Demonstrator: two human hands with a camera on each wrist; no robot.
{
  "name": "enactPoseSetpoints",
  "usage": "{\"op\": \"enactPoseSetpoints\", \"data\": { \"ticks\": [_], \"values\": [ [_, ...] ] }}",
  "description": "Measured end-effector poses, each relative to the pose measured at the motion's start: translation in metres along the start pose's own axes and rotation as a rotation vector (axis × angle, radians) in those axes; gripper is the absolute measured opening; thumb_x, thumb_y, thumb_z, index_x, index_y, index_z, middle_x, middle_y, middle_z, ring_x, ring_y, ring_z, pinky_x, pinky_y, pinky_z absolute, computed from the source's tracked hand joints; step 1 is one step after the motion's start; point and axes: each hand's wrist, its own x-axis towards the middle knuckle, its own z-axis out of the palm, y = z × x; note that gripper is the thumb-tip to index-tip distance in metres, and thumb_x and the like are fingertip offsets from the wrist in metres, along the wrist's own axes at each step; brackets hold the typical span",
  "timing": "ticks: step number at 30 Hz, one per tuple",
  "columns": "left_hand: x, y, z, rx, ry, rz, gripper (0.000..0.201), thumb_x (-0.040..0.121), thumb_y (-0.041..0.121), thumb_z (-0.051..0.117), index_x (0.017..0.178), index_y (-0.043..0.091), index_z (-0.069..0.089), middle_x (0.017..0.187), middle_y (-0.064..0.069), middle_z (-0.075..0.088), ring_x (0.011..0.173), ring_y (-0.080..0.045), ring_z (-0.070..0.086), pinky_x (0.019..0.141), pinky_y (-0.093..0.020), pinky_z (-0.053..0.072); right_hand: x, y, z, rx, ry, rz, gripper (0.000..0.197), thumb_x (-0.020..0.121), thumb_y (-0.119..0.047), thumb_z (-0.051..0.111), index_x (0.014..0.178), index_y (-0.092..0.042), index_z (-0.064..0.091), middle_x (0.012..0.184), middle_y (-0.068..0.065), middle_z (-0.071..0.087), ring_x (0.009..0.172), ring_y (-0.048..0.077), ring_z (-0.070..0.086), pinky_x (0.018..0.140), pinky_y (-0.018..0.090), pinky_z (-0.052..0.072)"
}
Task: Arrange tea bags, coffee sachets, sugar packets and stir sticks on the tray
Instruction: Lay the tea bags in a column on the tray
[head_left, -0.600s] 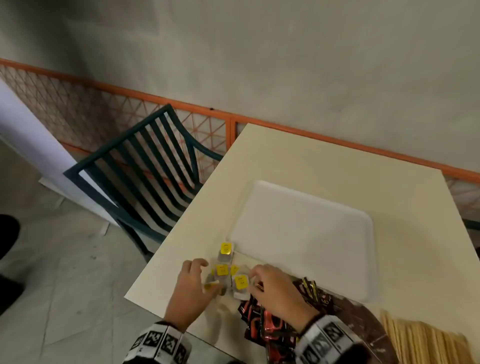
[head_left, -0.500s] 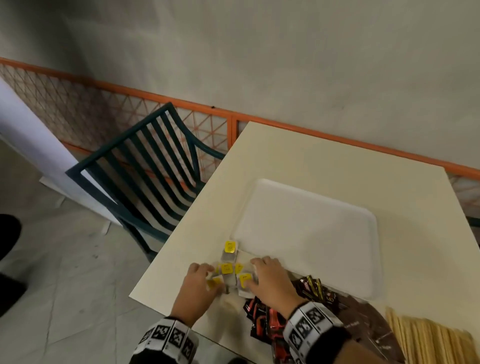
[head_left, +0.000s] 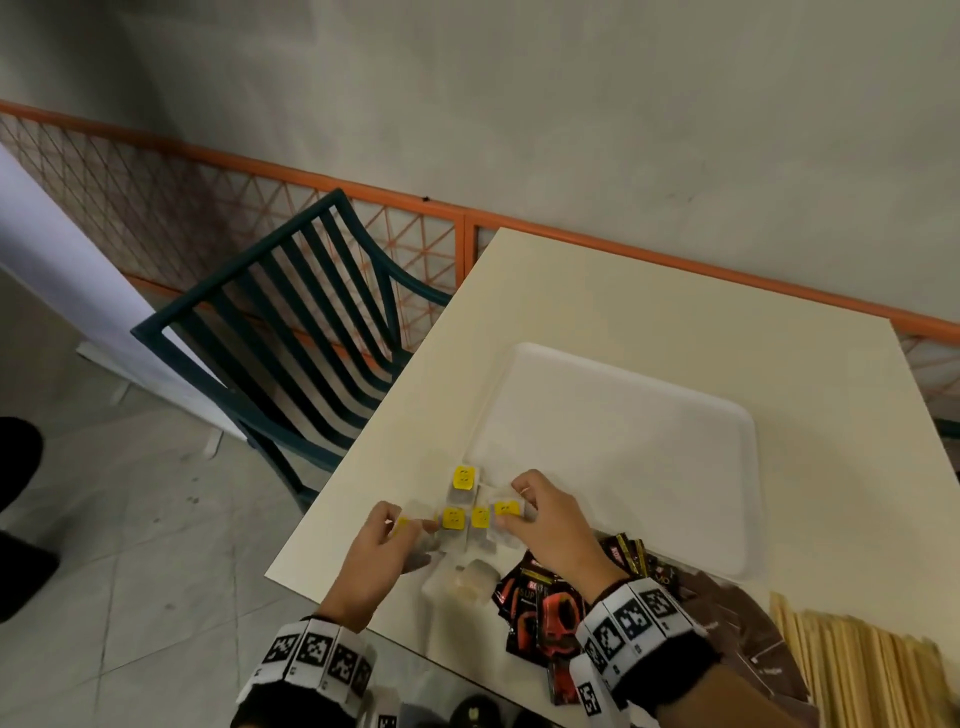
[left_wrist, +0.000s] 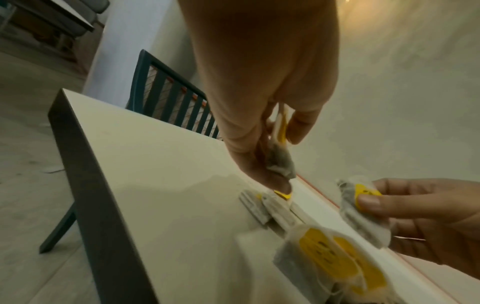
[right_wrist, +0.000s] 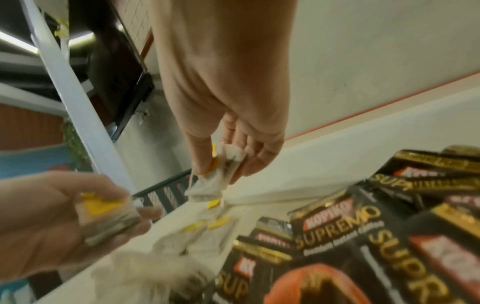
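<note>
- At the near left corner of the table (head_left: 649, 312), head view: your left hand (head_left: 374, 556) pinches a yellow-tagged tea bag (head_left: 402, 527), and your right hand (head_left: 545, 525) pinches another, thumb on its tag. Three more tea bags (head_left: 464, 480) lie on the table btwn the hands and the near left corner of the white tray (head_left: 623, 441), which sits just beyond.
- Same view: black-and-red coffee sachets (head_left: 540, 608) piled under your right wrist, stir sticks (head_left: 852, 670) bundled at the near right edge. Green slatted chair (head_left: 291, 332) left of the table.
- Left wrist view: your left-hand fingers (left_wrist: 259, 170) are curled round a grey tea bag w/ yellow tag, hanging just above the table. Your right hand comes in from the right, thumb pressed on a yellow tag. Loose bags lie on the table below.
- Right wrist view: your right hand (right_wrist: 233, 144) has thumb and fingers clamped on a crumpled white tea bag, lifted off the table. Your left hand, blurred, grips a bag at lower left. Sachets reading "SUPREMO" fill the lower right.
</note>
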Motion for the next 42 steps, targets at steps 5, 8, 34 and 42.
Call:
{"op": "enactPoseSetpoints", "data": {
  "ticks": [5, 8, 34, 42],
  "values": [
    [-0.008, 0.021, 0.025, -0.163, -0.076, -0.091, 0.014, 0.094, 0.01, 0.042, 0.107, 0.013, 0.046, 0.091, -0.008, 0.07, 0.075, -0.023, 0.065, 0.074, -0.034, 0.054, -0.007, -0.01, -0.017, 0.341, -0.098, -0.048, 0.029, 0.083, -0.021, 0.069, 0.101, -0.035, 0.051, 0.092, 0.018, 0.065, 0.081, 0.025, 0.058, 0.078, 0.033, 0.048],
    [-0.016, 0.031, 0.037, -0.35, -0.253, -0.187, 0.037, 0.097, 0.039, 0.035, 0.109, 0.016, 0.061, 0.097, -0.009, 0.07, 0.085, -0.024, 0.068, 0.081, -0.039, 0.056, -0.011, -0.017, -0.01, 0.389, -0.203, -0.121, 0.033, 0.088, -0.018, 0.062, 0.12, -0.023, 0.055, 0.115, 0.006, 0.066, 0.104, 0.016, 0.061, 0.088, 0.02, 0.048],
    [-0.02, -0.007, -0.014, -0.258, 0.093, -0.073, 0.02, 0.091, 0.008, 0.051, 0.109, 0.015, 0.058, 0.099, -0.01, 0.064, 0.085, -0.021, 0.061, 0.074, -0.033, 0.053, -0.012, -0.004, 0.029, -0.264, -0.213, -0.317, 0.024, 0.096, -0.027, 0.046, 0.108, -0.011, 0.06, 0.094, 0.006, 0.062, 0.088, 0.022, 0.056, 0.068, 0.028, 0.037],
    [-0.002, 0.016, -0.008, -0.302, -0.264, -0.225, 0.049, 0.096, 0.042, 0.034, 0.091, 0.008, 0.068, 0.085, -0.015, 0.069, 0.082, -0.026, 0.067, 0.078, -0.036, 0.056, 0.009, -0.044, 0.032, 0.132, -0.283, -0.196, 0.025, 0.082, -0.024, 0.068, 0.102, -0.017, 0.055, 0.091, 0.006, 0.068, 0.079, 0.016, 0.063, 0.069, 0.026, 0.048]
  ]
}}
